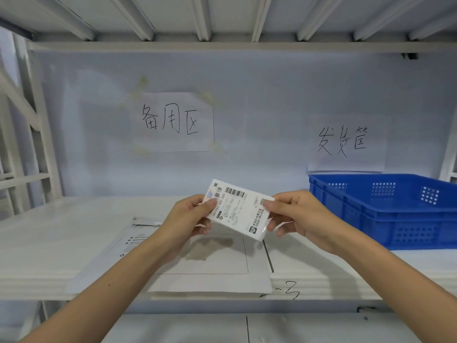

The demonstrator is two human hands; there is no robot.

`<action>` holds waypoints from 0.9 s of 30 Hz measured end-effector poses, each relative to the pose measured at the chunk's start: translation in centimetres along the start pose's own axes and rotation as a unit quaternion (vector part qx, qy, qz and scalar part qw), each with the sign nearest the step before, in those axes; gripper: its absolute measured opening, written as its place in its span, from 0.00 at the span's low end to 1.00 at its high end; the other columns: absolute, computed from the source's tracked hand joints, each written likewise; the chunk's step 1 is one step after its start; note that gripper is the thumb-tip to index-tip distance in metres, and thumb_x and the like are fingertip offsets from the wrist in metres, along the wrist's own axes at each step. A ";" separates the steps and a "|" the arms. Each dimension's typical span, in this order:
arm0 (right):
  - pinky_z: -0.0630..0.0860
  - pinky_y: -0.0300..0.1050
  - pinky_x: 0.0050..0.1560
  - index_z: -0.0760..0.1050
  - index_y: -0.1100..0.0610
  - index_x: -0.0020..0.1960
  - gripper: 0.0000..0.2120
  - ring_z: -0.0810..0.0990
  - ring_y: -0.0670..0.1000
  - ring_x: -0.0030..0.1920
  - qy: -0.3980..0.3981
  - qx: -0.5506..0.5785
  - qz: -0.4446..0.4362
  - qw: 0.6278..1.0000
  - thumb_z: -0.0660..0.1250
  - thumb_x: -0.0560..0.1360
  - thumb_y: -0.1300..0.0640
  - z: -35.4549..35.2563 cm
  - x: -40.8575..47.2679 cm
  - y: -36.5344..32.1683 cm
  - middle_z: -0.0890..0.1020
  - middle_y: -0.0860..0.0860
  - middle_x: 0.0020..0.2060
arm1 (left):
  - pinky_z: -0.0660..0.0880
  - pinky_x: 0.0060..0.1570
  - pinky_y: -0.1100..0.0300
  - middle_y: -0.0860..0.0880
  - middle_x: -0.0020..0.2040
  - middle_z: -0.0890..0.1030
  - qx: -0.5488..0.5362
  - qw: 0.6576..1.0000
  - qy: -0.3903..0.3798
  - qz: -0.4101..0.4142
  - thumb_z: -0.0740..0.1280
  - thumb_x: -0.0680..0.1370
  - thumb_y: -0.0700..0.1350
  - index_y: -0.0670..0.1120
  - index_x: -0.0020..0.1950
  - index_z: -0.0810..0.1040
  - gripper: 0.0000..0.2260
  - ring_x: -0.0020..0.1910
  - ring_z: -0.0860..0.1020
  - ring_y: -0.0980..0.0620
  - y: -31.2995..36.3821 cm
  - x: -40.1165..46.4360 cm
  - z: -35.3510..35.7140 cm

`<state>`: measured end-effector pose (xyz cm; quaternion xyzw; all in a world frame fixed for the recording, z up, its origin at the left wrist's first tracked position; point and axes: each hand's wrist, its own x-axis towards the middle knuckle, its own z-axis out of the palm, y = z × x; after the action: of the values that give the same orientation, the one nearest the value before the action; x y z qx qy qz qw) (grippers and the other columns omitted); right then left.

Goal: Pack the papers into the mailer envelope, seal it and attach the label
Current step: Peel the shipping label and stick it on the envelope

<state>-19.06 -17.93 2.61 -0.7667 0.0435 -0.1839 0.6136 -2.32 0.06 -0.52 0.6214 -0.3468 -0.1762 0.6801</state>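
Both hands are up over the shelf [61, 233], sharing the label [238, 211]. My left hand [191, 220] pinches its left end, thumb on the printed face; my right hand [294, 214] pinches the right edge near the upper corner. Neither hand is free. The label is tilted, barcode side toward me, clear of everything below it.

The mailer envelope [210, 268] lies flat on the shelf directly under the hands, with a printed rectangle outline on its upper face. I cannot tell from here whether the flap is sealed; the papers are not visible, so I judge them already inside.

Step in hand, as I read it: getting the label off its backing, or lining it up for placement. Whether the backing is off I cannot tell.

Risks from here:
- Once the adhesive is bare, the label could curl and stick to itself or to a fingertip, since it is held only at its ends.
- It is skewed relative to the outline below; brought down as it is, it would land crooked.
- Dropping the middle first could trap a crease across the barcode.
- The envelope is unweighted and overhangs the shelf's front edge, so a push could slide it.

A blue crate [385, 209] sits just right of my right hand.
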 end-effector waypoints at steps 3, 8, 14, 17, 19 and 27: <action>0.78 0.38 0.33 0.82 0.65 0.50 0.09 0.83 0.50 0.36 -0.026 0.032 0.003 0.999 0.66 0.78 0.61 0.7 -0.1 0.2 0.86 0.59 0.45 | 0.75 0.36 0.63 0.47 0.47 0.85 0.038 0.999 0.034 0.000 0.67 0.80 0.45 0.46 0.56 0.79 0.07 0.35 0.78 0.54 -0.4 -0.2 -0.4; 0.79 0.38 0.32 0.82 0.67 0.48 0.10 0.83 0.50 0.36 0.008 -0.008 -0.029 1.000 0.67 0.78 0.61 3.0 0.5 0.4 0.86 0.60 0.43 | 0.70 0.43 0.61 0.53 0.49 0.76 0.247 0.932 0.183 0.193 0.71 0.75 0.46 0.53 0.49 0.69 0.11 0.46 0.73 0.54 0.3 -1.7 0.7; 0.81 0.40 0.36 0.81 0.68 0.48 0.10 0.83 0.50 0.37 0.008 0.030 -0.068 0.997 0.68 0.77 0.59 5.1 0.9 0.8 0.84 0.54 0.35 | 0.77 0.49 0.61 0.55 0.46 0.79 0.201 0.953 0.018 0.225 0.72 0.69 0.57 0.53 0.47 0.76 0.12 0.47 0.79 0.55 1.2 -4.4 2.6; 0.80 0.41 0.37 0.82 0.65 0.48 0.09 0.83 0.51 0.40 0.006 0.047 -0.076 0.996 0.68 0.77 0.59 5.7 0.8 1.0 0.86 0.56 0.39 | 0.78 0.49 0.62 0.54 0.47 0.81 0.160 0.964 0.026 0.211 0.75 0.71 0.50 0.51 0.47 0.78 0.09 0.49 0.81 0.54 1.1 -4.5 2.7; 0.80 0.40 0.35 0.82 0.64 0.47 0.09 0.83 0.52 0.39 0.011 0.058 -0.076 0.995 0.67 0.77 0.59 5.8 0.8 1.1 0.86 0.55 0.39 | 0.76 0.46 0.64 0.51 0.47 0.82 0.144 0.966 0.034 0.210 0.74 0.74 0.44 0.48 0.47 0.79 0.06 0.48 0.81 0.54 1.1 -4.5 2.7; 0.80 0.41 0.38 0.81 0.67 0.49 0.15 0.82 0.53 0.41 0.001 0.084 -0.080 0.993 0.69 0.73 0.54 5.4 0.8 1.5 0.84 0.58 0.42 | 0.75 0.42 0.68 0.52 0.45 0.83 0.109 0.971 0.031 0.210 0.72 0.75 0.41 0.44 0.46 0.80 0.03 0.45 0.82 0.57 1.0 -4.5 3.1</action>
<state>-16.28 -13.50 0.36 -0.7133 -0.0333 -0.2360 0.6591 -7.82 1.02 -0.76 0.6099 -0.4658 0.0289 0.6404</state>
